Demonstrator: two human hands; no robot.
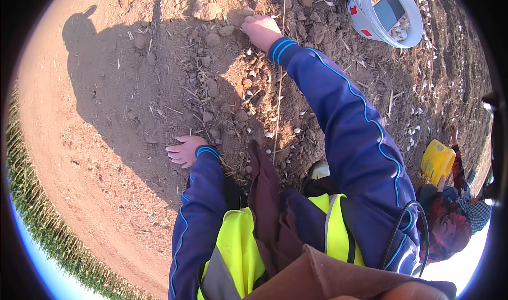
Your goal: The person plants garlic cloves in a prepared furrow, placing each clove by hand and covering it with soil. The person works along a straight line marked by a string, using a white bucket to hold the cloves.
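My left hand (185, 151) rests with spread fingers on the dry soil (131, 109), palm down and holding nothing. Farther forward, my right hand (261, 29) reaches down to the ground beside a taut string (280, 89). Its fingertips are bent to the soil; whether they hold something cannot be seen. Between the hands and nearer my body, white garlic cloves (269, 134) lie in a loose row along the string. A white bucket (359, 18) at the upper right holds more cloves (400, 29) and a dark flat object with an orange edge (389, 11).
Clods (206, 9) and straw litter the soil. Rows of white cloves (411, 131) run along the right. At the lower right a person (444, 224) is bent by a yellow bucket (436, 161). Green plants (51, 232) edge the field at left.
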